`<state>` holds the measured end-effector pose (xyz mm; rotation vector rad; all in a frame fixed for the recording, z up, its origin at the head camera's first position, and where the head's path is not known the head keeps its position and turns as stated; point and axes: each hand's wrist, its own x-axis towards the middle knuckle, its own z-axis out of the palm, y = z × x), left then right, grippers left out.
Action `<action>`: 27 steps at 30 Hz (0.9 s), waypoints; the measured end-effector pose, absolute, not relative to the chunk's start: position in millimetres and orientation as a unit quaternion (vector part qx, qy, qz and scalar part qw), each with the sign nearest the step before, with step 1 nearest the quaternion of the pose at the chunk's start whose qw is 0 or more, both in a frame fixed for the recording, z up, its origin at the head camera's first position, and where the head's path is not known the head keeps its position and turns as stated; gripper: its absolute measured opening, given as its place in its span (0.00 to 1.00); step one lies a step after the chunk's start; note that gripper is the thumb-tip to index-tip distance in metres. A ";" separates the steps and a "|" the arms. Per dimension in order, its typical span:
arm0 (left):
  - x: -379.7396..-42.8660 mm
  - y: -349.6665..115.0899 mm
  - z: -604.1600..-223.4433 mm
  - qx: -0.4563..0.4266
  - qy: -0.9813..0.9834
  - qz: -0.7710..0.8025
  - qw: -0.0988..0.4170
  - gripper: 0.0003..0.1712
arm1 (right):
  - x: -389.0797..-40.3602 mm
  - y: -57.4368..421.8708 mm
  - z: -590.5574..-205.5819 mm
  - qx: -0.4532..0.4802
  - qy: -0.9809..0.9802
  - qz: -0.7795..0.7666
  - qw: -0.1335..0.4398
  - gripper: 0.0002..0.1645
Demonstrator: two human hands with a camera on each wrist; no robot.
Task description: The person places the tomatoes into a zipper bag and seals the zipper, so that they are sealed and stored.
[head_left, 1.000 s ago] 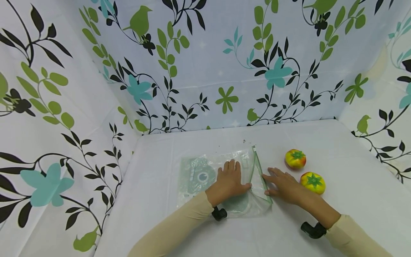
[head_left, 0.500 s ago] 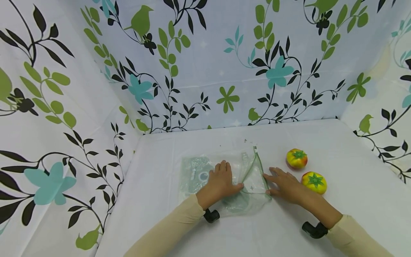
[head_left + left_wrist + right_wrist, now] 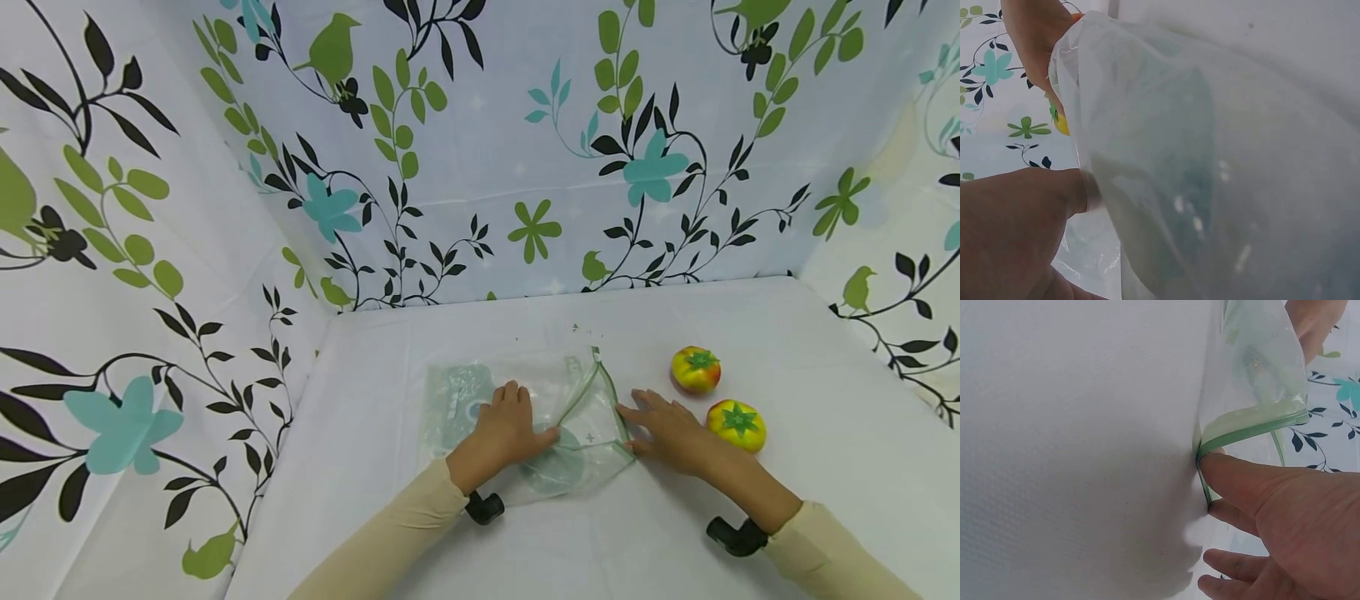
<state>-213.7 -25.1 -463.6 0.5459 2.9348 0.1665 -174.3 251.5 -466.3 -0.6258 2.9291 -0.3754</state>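
A clear zip bag (image 3: 558,475) with a green zip strip and a pale green print lies flat on the table, its mouth facing right. My left hand (image 3: 506,425) rests across the bag, its thumb holding the upper layer's edge back. In the left wrist view, film (image 3: 1160,125) stands raised before the left thumb (image 3: 1072,190). At the mouth, my right hand (image 3: 667,433) pinches the green edge (image 3: 1254,428) between thumb and index finger. The two layers stand apart. Left fingertips are partly hidden by film in the left wrist view.
Two yellow-red toy fruits with green leafy tops, a farther one (image 3: 696,369) and a nearer one (image 3: 737,425), sit right of the bag beside my right hand. A white cloth covers the table (image 3: 375,500). Leaf-and-bird printed curtains (image 3: 495,167) enclose the back and sides.
My left hand has slid left and slightly towards me, drawing the upper zip edge with it. The bag's mouth has widened. My right hand has stayed nearly still at the other edge.
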 end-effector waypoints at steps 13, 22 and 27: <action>-216.4 -32.0 -467.1 0.192 0.974 0.083 0.083 0.46 | -174.5 251.7 -467.3 -0.208 0.969 -0.123 0.060 0.37; -217.2 -33.0 -467.3 0.190 0.973 0.085 0.097 0.45 | -175.0 250.3 -468.3 -0.212 0.968 -0.123 0.051 0.36; -219.3 -32.7 -467.5 0.192 0.973 0.084 0.100 0.46 | -174.5 250.4 -467.6 -0.208 0.968 -0.129 0.053 0.36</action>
